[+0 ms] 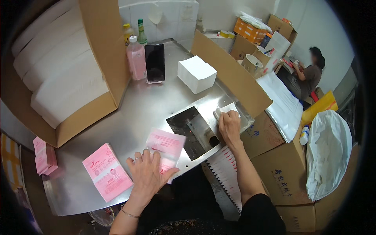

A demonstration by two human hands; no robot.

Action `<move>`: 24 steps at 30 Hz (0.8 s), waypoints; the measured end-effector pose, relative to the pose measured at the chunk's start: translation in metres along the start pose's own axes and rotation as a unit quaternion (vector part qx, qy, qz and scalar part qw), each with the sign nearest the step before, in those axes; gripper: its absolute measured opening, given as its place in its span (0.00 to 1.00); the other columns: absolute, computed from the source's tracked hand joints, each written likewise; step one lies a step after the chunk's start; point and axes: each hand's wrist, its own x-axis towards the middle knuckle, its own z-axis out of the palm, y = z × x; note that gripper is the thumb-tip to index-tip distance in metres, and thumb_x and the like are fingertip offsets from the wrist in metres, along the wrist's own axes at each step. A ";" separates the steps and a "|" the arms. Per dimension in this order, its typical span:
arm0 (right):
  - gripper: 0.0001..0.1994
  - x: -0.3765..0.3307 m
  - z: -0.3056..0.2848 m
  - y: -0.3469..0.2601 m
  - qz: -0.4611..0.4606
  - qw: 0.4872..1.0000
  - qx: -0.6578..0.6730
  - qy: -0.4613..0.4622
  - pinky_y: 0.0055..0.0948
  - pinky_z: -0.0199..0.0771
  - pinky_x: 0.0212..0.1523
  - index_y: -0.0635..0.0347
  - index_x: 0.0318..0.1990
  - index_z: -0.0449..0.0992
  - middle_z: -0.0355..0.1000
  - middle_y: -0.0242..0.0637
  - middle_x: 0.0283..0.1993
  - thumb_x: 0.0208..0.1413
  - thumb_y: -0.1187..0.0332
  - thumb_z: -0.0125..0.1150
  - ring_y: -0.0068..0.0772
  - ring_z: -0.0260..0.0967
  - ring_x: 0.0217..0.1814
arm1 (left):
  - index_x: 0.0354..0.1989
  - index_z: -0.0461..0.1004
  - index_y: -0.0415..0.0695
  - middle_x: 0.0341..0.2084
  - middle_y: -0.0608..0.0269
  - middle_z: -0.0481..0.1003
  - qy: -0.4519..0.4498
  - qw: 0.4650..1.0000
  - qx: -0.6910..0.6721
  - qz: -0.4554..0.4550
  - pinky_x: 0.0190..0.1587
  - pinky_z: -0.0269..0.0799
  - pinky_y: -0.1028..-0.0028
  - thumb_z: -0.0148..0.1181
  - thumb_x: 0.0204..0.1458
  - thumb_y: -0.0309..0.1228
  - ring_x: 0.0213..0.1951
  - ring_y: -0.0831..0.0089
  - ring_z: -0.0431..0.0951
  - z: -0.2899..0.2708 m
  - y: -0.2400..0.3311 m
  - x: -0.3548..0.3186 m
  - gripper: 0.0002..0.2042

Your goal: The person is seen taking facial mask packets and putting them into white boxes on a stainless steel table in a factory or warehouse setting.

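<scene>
My left hand (pixel 147 172) is closed on a pink-and-clear plastic packet (pixel 166 144), its thumb over the lower part and fingertips along the left side. The packet's lower end is partly covered by the hand. To the left lies a neat stack of pink printed packets (pixel 107 172). My right hand (pixel 230 127) grips a small wad of folded white tissues (pixel 226 110) beside the rectangular opening (pixel 192 133) in the metal table. Farther back stands a squared block of white tissues (pixel 197 74).
An open carton (pixel 102 51) full of white bundles stands left on the steel table (pixel 129 121). A phone (pixel 155 62) stands by a pink bottle (pixel 136 58). Cardboard boxes (pixel 280 172) and a white plastic bag (pixel 328 154) fill the right. Another person (pixel 309 74) sits far right.
</scene>
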 end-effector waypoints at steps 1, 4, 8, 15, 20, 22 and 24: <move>0.07 -0.002 -0.001 0.001 -0.011 1.000 0.021 0.013 0.43 0.66 0.45 0.66 0.39 0.78 0.69 0.43 0.38 0.54 0.74 0.58 0.47 0.66 0.44 | 0.42 0.74 0.41 0.44 0.50 0.70 -0.034 0.999 -0.004 -0.020 0.45 0.60 0.56 0.65 0.50 0.50 0.43 0.55 0.69 -0.001 0.001 -0.001 0.23; 0.15 -0.002 -0.009 0.002 -0.045 0.996 0.049 0.060 0.44 0.66 0.47 0.67 0.47 0.76 0.72 0.45 0.44 0.50 0.78 0.56 0.50 0.67 0.46 | 0.49 0.73 0.41 0.46 0.46 0.70 -0.022 0.999 -0.025 -0.008 0.45 0.65 0.54 0.64 0.50 0.40 0.44 0.51 0.69 0.018 0.006 -0.005 0.21; 0.20 -0.030 -0.017 -0.059 -0.185 0.970 0.154 0.021 0.48 0.69 0.58 0.67 0.53 0.73 0.73 0.52 0.50 0.50 0.78 0.58 0.58 0.68 0.58 | 0.51 0.73 0.39 0.44 0.46 0.70 0.036 0.985 -0.129 0.106 0.38 0.66 0.60 0.65 0.46 0.35 0.41 0.55 0.70 0.032 0.005 -0.012 0.23; 0.17 -0.075 -0.004 -0.147 -0.340 0.922 0.160 -0.088 0.74 0.51 0.65 0.66 0.47 0.75 0.70 0.51 0.42 0.50 0.67 0.57 0.50 0.70 0.45 | 0.65 0.65 0.41 0.35 0.52 0.67 0.033 0.987 -0.142 0.061 0.41 0.67 0.61 0.70 0.39 0.39 0.39 0.55 0.71 0.013 -0.001 -0.008 0.40; 0.12 -0.023 0.033 -0.151 -0.217 0.953 0.094 -0.188 0.72 0.52 0.64 0.62 0.43 0.77 0.74 0.48 0.41 0.55 0.67 0.56 0.50 0.72 0.48 | 0.68 0.61 0.41 0.35 0.51 0.68 -0.016 0.985 -0.171 0.003 0.42 0.66 0.59 0.67 0.43 0.29 0.35 0.55 0.71 0.000 0.000 -0.019 0.39; 0.11 -0.024 0.044 -0.112 -0.155 0.947 0.210 -0.184 0.63 0.58 0.64 0.64 0.42 0.76 0.76 0.52 0.46 0.57 0.67 0.54 0.52 0.73 0.54 | 0.63 0.69 0.44 0.33 0.55 0.69 -0.024 0.986 -0.158 0.050 0.42 0.66 0.60 0.66 0.44 0.25 0.36 0.56 0.71 -0.004 -0.019 -0.038 0.32; 0.10 -0.013 0.035 -0.100 -0.028 0.946 0.163 -0.278 0.49 0.78 0.43 0.64 0.33 0.79 0.77 0.55 0.33 0.58 0.68 0.55 0.59 0.77 0.37 | 0.57 0.73 0.45 0.33 0.56 0.69 -0.034 0.980 -0.178 0.076 0.42 0.66 0.61 0.66 0.43 0.24 0.37 0.57 0.71 -0.009 -0.020 -0.043 0.27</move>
